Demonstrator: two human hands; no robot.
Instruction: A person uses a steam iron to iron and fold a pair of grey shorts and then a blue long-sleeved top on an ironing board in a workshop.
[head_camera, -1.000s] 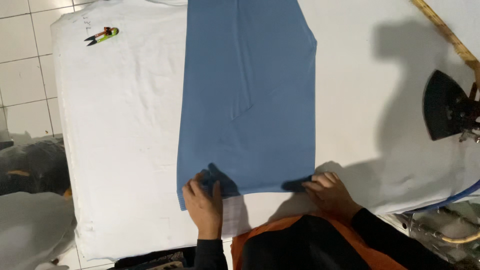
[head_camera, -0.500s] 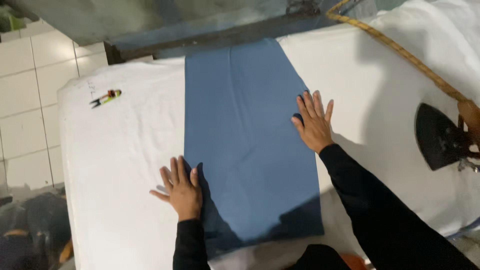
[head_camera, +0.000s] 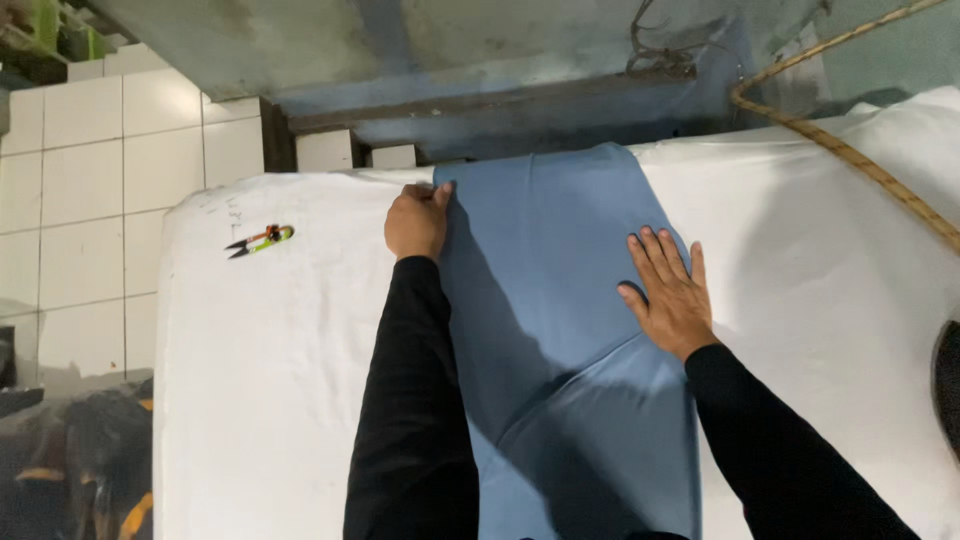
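Note:
A long blue cloth (head_camera: 560, 300) lies flat down the middle of a white padded table (head_camera: 290, 400). My left hand (head_camera: 417, 220) rests at the cloth's far left corner, fingers bent over its edge. My right hand (head_camera: 668, 292) lies flat on the cloth's right side, fingers spread, pressing it against the table. Both arms wear black sleeves. A diagonal fold line crosses the cloth below my right hand.
Small thread snips (head_camera: 258, 240) with green and orange handles lie on the table's far left. A braided cord (head_camera: 850, 150) runs across the far right. A dark iron (head_camera: 948, 380) shows at the right edge. White floor tiles (head_camera: 90, 200) lie to the left.
Both hands have slid away from me along the cloth, from its near end to its far end. The left hand now reaches the far corner.

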